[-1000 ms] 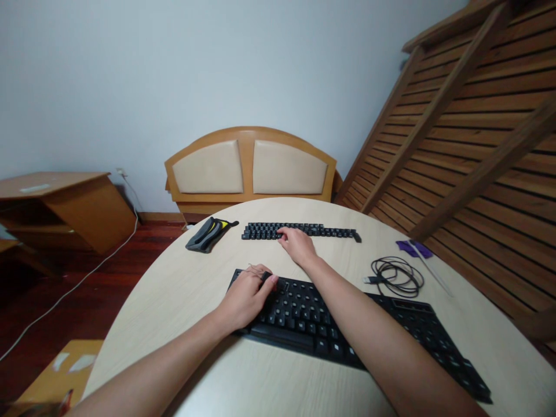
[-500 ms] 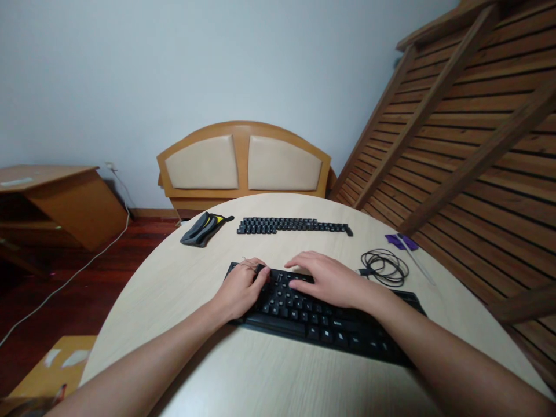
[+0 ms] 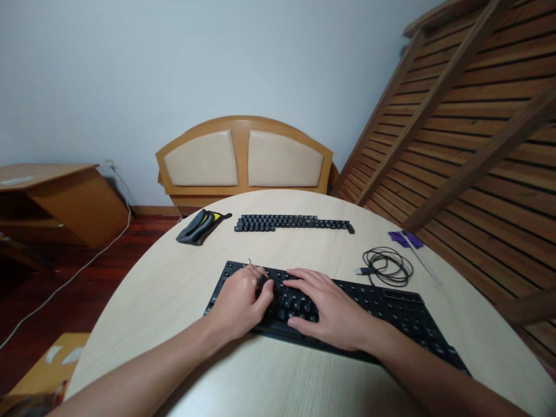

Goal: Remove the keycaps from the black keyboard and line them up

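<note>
Brought the right hand back from the row of loose keycaps, reached into one second earlier, and set lower over the middle of the black keyboard than half a second before. Spread those fingers loosely, thumb near the front edge, with nothing visible in the grasp. Could not tell resting on the keys from hovering just above.

Kept the left hand clamped on a small dark tool, gripped by thumb and curled fingers, with thin wires poking out beyond the knuckles. Exposed more of the keyboard's left end beside that hand than earlier.

Left the keyboard on the pale round table, on the near side of the keycaps. Left the row itself unaltered in layout, to the right of the grey, black and yellow pouch. Left untouched, too, at the right, the coiled cable and the thin rod across the purple cloth.
</note>
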`<action>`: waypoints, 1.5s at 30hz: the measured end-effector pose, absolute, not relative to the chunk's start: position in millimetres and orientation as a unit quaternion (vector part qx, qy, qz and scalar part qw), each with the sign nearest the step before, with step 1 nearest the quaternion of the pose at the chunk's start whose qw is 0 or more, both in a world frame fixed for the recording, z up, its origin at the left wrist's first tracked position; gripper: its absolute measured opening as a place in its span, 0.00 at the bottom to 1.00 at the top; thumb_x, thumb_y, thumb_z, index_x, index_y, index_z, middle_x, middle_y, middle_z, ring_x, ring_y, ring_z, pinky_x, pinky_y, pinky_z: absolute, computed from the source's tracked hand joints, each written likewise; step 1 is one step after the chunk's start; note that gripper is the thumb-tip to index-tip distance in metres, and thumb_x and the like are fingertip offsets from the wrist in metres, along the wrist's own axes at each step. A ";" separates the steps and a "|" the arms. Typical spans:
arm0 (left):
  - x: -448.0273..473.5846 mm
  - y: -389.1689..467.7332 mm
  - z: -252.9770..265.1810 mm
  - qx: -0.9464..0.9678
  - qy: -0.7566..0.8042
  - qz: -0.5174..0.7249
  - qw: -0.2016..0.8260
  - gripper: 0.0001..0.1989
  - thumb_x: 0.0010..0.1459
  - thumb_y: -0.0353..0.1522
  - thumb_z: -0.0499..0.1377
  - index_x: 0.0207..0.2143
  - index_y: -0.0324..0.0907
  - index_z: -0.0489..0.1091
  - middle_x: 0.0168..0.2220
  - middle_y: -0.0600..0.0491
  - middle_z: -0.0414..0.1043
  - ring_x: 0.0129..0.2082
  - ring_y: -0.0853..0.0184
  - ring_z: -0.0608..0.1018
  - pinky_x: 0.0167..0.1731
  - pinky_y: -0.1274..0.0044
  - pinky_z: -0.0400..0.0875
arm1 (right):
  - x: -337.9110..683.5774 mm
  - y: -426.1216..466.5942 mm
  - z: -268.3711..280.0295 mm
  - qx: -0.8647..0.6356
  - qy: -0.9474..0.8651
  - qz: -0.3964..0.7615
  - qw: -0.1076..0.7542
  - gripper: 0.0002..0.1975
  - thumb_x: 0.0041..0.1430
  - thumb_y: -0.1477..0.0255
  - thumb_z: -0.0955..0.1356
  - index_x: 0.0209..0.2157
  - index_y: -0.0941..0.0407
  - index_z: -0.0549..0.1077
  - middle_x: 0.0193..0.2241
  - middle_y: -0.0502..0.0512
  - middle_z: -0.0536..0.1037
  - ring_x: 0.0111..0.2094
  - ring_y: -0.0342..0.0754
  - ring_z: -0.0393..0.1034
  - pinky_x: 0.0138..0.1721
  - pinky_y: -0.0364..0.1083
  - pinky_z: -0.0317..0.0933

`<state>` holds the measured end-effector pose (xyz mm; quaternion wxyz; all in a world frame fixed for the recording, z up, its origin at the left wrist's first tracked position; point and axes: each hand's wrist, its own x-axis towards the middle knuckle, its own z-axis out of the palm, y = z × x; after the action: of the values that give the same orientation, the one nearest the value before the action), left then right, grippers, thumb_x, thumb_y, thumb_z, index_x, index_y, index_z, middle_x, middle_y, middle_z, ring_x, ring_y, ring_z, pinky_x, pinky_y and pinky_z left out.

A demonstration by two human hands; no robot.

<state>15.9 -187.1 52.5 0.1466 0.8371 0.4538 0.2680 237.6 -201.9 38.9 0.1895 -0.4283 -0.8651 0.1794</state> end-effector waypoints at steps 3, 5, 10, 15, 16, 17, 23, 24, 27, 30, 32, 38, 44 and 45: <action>17.4 -185.5 48.3 0.824 0.471 0.266 0.171 0.15 0.65 0.34 0.46 0.28 0.41 0.65 0.30 0.47 0.73 0.34 0.59 0.75 0.37 0.69 0.68 | 237.5 -202.5 39.3 -0.422 -0.868 0.174 0.197 0.28 0.55 0.60 0.71 0.57 0.52 0.68 0.61 0.59 0.65 0.62 0.57 0.56 0.62 0.58 0.52; 18.1 -184.3 45.9 0.819 0.477 0.262 0.179 0.15 0.65 0.34 0.46 0.28 0.41 0.66 0.30 0.46 0.73 0.33 0.59 0.75 0.37 0.69 0.68 | 237.1 -201.7 41.1 -0.418 -0.869 0.175 0.200 0.28 0.55 0.62 0.71 0.56 0.53 0.69 0.61 0.59 0.65 0.62 0.56 0.57 0.62 0.57 0.53; 18.0 -183.8 44.4 0.820 0.483 0.252 0.172 0.15 0.66 0.35 0.47 0.27 0.41 0.65 0.30 0.46 0.74 0.33 0.59 0.76 0.37 0.69 0.67 | 231.7 -194.6 50.3 -0.402 -0.880 0.187 0.170 0.26 0.54 0.62 0.71 0.54 0.56 0.70 0.57 0.62 0.68 0.59 0.56 0.61 0.60 0.55 0.58; 18.0 -180.6 47.9 0.810 0.498 0.256 0.172 0.17 0.66 0.36 0.46 0.25 0.42 0.65 0.29 0.47 0.74 0.31 0.60 0.76 0.34 0.71 0.67 | 221.2 -189.1 49.0 -0.400 -0.881 0.159 0.196 0.25 0.48 0.64 0.73 0.49 0.57 0.72 0.52 0.62 0.71 0.54 0.57 0.66 0.57 0.55 0.61; 18.7 -178.6 48.3 0.807 0.501 0.258 0.176 0.18 0.66 0.36 0.46 0.25 0.42 0.65 0.29 0.47 0.74 0.31 0.60 0.76 0.34 0.72 0.67 | 220.1 -188.8 47.3 -0.400 -0.879 0.157 0.207 0.25 0.48 0.64 0.73 0.49 0.56 0.72 0.52 0.62 0.71 0.54 0.57 0.65 0.57 0.55 0.60; 19.5 -176.1 48.5 0.804 0.504 0.258 0.183 0.18 0.66 0.36 0.46 0.25 0.42 0.65 0.28 0.47 0.74 0.30 0.61 0.76 0.33 0.72 0.66 | 219.5 -188.6 45.6 -0.397 -0.878 0.158 0.216 0.26 0.48 0.64 0.73 0.49 0.56 0.72 0.53 0.62 0.70 0.55 0.57 0.64 0.58 0.55 0.60; 21.8 -165.0 48.9 0.801 0.511 0.245 0.193 0.18 0.65 0.37 0.46 0.22 0.43 0.61 0.23 0.51 0.70 0.25 0.64 0.74 0.28 0.75 0.63 | 222.2 -187.5 40.8 -0.365 -0.880 0.188 0.237 0.26 0.51 0.64 0.73 0.51 0.57 0.70 0.56 0.61 0.70 0.59 0.55 0.61 0.61 0.55 0.56; 20.7 -165.6 49.0 0.806 0.504 0.251 0.185 0.17 0.64 0.37 0.46 0.23 0.43 0.62 0.24 0.50 0.70 0.26 0.63 0.74 0.29 0.75 0.64 | 222.5 -187.4 40.8 -0.368 -0.879 0.191 0.236 0.26 0.52 0.63 0.73 0.52 0.57 0.70 0.56 0.61 0.70 0.59 0.55 0.61 0.61 0.55 0.56; 15.9 -171.2 49.0 0.827 0.471 0.265 0.156 0.15 0.63 0.35 0.46 0.24 0.43 0.62 0.25 0.49 0.70 0.28 0.62 0.74 0.32 0.73 0.65 | 222.5 -187.6 40.8 -0.374 -0.875 0.196 0.236 0.24 0.57 0.61 0.71 0.53 0.55 0.70 0.56 0.61 0.71 0.59 0.55 0.62 0.60 0.56 0.57; 12.0 -177.1 47.9 0.830 0.473 0.260 0.144 0.16 0.63 0.34 0.45 0.24 0.43 0.63 0.26 0.48 0.72 0.29 0.62 0.75 0.34 0.72 0.67 | 221.8 -188.3 40.3 -0.371 -0.876 0.191 0.244 0.17 0.60 0.65 0.69 0.50 0.54 0.72 0.55 0.60 0.72 0.59 0.54 0.62 0.60 0.57 0.57; 10.9 -178.8 46.8 0.821 0.489 0.254 0.151 0.15 0.63 0.34 0.46 0.25 0.42 0.64 0.27 0.48 0.73 0.30 0.61 0.76 0.34 0.72 0.67 | 221.4 -188.7 39.4 -0.368 -0.877 0.186 0.248 0.13 0.61 0.67 0.69 0.47 0.53 0.74 0.54 0.59 0.74 0.59 0.54 0.63 0.60 0.57 0.57; 10.9 -177.7 45.4 0.811 0.505 0.244 0.166 0.16 0.64 0.36 0.45 0.24 0.43 0.63 0.27 0.47 0.73 0.30 0.60 0.75 0.34 0.71 0.67 | 220.2 -188.9 34.8 -0.375 -0.877 0.174 0.246 0.10 0.61 0.70 0.68 0.43 0.54 0.76 0.51 0.58 0.77 0.58 0.54 0.65 0.60 0.56 0.59; 11.5 -180.6 46.8 0.824 0.494 0.241 0.142 0.15 0.63 0.34 0.45 0.25 0.43 0.63 0.26 0.47 0.73 0.29 0.60 0.76 0.34 0.70 0.67 | 220.6 -189.7 32.6 -0.380 -0.872 0.178 0.253 0.07 0.60 0.71 0.69 0.39 0.54 0.77 0.51 0.57 0.78 0.58 0.54 0.66 0.59 0.56 0.61; 11.6 -181.5 46.7 0.824 0.492 0.241 0.141 0.15 0.63 0.34 0.45 0.25 0.43 0.64 0.26 0.47 0.73 0.29 0.60 0.76 0.34 0.70 0.67 | 220.7 -189.9 32.6 -0.379 -0.872 0.178 0.254 0.07 0.60 0.71 0.68 0.39 0.54 0.77 0.50 0.57 0.78 0.58 0.54 0.65 0.59 0.56 0.61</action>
<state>11.6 -181.5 46.7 0.1411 0.8244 0.4922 0.2410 220.7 -189.9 32.6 0.2545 -0.3787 -0.8719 0.1777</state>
